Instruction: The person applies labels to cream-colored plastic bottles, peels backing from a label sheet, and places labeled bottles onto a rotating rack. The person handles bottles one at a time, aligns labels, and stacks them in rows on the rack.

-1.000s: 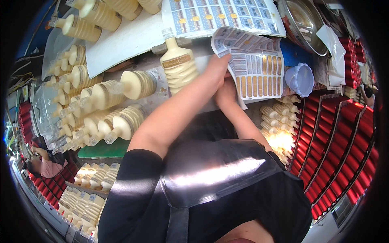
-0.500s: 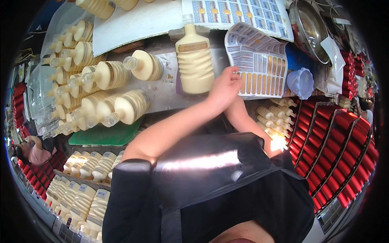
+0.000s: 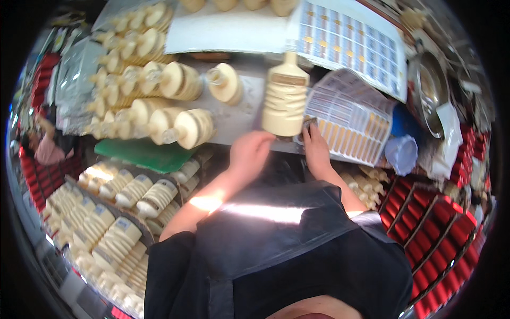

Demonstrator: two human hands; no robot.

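A cream-coloured, ribbed bottle with a clear neck and a gold label band lies on the metal worktop, its base toward me. At the left of that base, my left hand has its fingers drawn together; whether a small thing is pinched there cannot be seen. My right hand is at the bottle's right, its fingers closed on a small dark crumpled thing, too blurred to name exactly. Just right of it spreads a curled sheet of gold and silver labels.
Rows of cream bottles stand at the left, above a green board. Another label sheet lies on a white board at the back. A lilac bucket, a metal bowl and red racked rolls are at the right.
My left hand has left the label sheet, moving left and nearer to the bottle's base. My right hand, partly hidden before, now shows with the dark thing. The whole view has shifted.
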